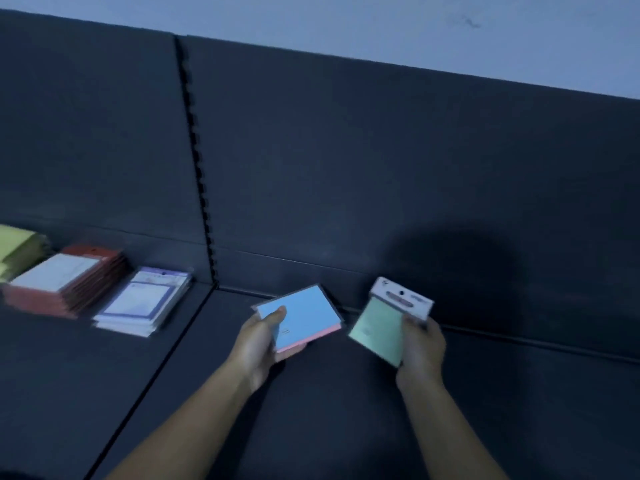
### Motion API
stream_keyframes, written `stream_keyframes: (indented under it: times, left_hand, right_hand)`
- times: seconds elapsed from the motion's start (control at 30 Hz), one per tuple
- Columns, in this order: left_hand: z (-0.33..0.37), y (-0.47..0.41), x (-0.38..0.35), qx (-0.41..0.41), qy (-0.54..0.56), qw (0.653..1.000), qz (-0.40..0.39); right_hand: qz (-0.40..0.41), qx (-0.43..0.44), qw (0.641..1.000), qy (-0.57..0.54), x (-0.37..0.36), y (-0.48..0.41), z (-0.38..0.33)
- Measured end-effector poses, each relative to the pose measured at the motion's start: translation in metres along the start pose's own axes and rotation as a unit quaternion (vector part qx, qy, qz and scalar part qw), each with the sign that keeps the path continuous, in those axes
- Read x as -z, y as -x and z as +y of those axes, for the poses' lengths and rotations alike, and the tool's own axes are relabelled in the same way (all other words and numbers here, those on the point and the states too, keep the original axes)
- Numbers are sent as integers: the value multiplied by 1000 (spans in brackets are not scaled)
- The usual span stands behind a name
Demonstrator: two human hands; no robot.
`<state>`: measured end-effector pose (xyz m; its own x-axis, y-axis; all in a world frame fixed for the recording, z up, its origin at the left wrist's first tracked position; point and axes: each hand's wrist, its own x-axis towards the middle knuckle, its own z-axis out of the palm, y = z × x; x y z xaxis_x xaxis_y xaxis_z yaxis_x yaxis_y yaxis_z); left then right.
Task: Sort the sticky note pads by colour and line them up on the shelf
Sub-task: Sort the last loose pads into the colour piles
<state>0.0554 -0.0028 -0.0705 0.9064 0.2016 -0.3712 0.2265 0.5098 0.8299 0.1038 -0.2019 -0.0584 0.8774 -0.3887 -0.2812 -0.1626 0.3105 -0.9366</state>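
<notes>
While the red pads point(65, 285) and purple-bordered pads point(143, 301) sit stacked on the dark shelf point(346, 410) at far left, our left hand point(258, 344) grips a blue pad point(301, 317), thumb on top. Beside it, apart, our right hand point(420, 348) clasps a green pad point(379, 332) by its edge, above the shelf.

No text, brand or number can be read anywhere. The blue pad point(300, 315) carries a small dark mark near its lower edge, too blurred to make out. The green pad point(379, 332) has a faint mark on its face and a white header card point(401, 299) with printed shapes, a bluish smear at its right end, none legible. The purple-bordered pads point(143, 301) and the white-faced red stack point(65, 282) on the shelf point(329, 427) show printing that stays unreadable.
</notes>
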Motion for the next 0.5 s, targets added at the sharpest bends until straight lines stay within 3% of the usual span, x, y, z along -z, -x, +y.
stream_keyframes:
  times: [0.1,0.27,0.4,0.5]
  left_hand:
    - [-1,21,9,-29,-16,997,70]
    - [-13,67,1,-62,-53,990,119]
    - [-18,108,2,-119,-12,982,149]
    - [-14,139,14,-165,-24,967,192]
  right_hand:
    - [-49,28,998,-13,-3,0,-8]
    - [-288,29,950,120,-21,34,8]
    - [-344,71,924,149,-27,65,26]
    - [-399,35,903,154,-35,95,36]
